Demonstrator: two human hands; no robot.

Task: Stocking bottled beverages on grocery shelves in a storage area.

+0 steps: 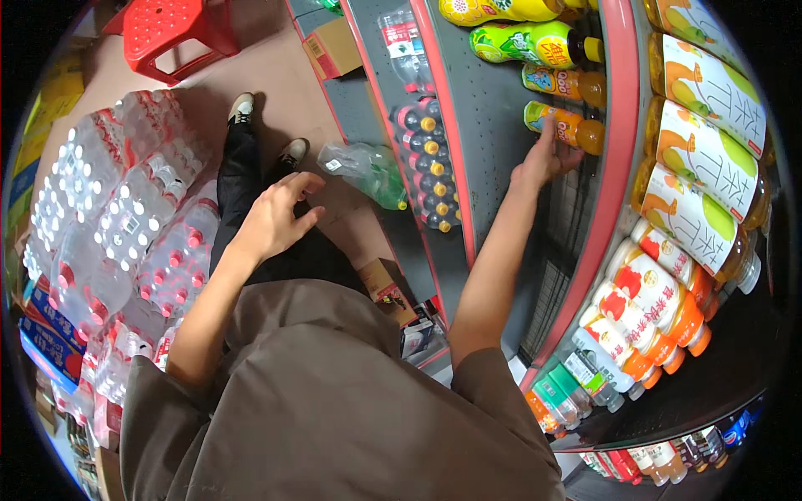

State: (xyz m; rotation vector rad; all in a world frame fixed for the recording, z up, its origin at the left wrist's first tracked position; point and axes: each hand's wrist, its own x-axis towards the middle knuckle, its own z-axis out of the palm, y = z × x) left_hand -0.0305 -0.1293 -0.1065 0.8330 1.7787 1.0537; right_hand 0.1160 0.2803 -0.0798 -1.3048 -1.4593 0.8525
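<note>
My right hand (544, 158) reaches out to a grey metal shelf (482, 119) and grips a small Qoo juice bottle (589, 134). The thumb lies over its orange and green label and the fingers curl below it. Beside it on the same shelf is a matching small bottle (551, 81), followed by a larger green-labelled drink bottle (520, 45) and a yellow-labelled bottle (501, 9). My left hand (276, 216) hangs in front of my body, fingers apart and curled, with nothing in it.
Shrink-wrapped packs of clear bottles (128, 206) are stacked on the left. A red plastic stool (178, 34) stands farther off. The upper right shelf holds large tea bottles (708, 147) and orange-capped bottles (645, 294). Dark bottles in a pack (429, 163) and a cardboard box (332, 47) sit on lower shelves.
</note>
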